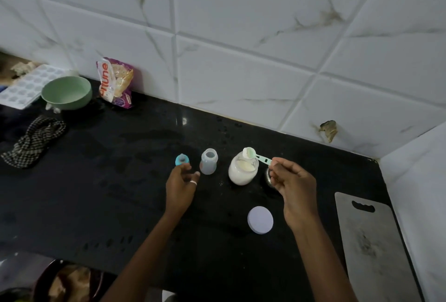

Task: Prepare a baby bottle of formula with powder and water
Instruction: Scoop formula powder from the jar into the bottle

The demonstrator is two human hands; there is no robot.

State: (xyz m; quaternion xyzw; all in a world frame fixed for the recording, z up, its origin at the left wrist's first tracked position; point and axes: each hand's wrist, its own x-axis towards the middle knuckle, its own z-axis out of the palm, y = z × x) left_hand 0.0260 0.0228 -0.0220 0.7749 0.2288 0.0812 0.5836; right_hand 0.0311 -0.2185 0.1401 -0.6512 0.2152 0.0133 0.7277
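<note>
Jar [242,171]: glass, round, open, standing on the black bench [108,193]. It is filled with pale cream powder nearly up to the neck.
Scoop [251,153]: light green, its bowl just above the mouth of the jar, heaped with powder. The slotted handle points to the right.
Baby bottle [208,161]: translucent, upright, open at the top, just left of the jar and not touching it. I cannot tell whether there is liquid inside.
Nipple ring [182,159]: blue, standing on the bench left of the baby bottle.
Jar lid [260,219]: white, round, lying flat on the bench nearer to the person, between the two forearms.
Right hand [293,181]: the arm comes from the lower right, back of the hand upward. Thumb and fingers are closed together on the end of the scoop handle and pinch it.
Left hand [181,186]: the arm comes from below and the hand is above the bench, just before the nipple ring and the baby bottle. The fingers are loosely bent and apart, with nothing gripped. Whether a fingertip touches the nipple ring, I cannot tell.
Green bowl [66,93]: far left near the tiled wall; no contents are visible in it.
Cutting board [369,241]: grey, flat on the bench at the right.
</note>
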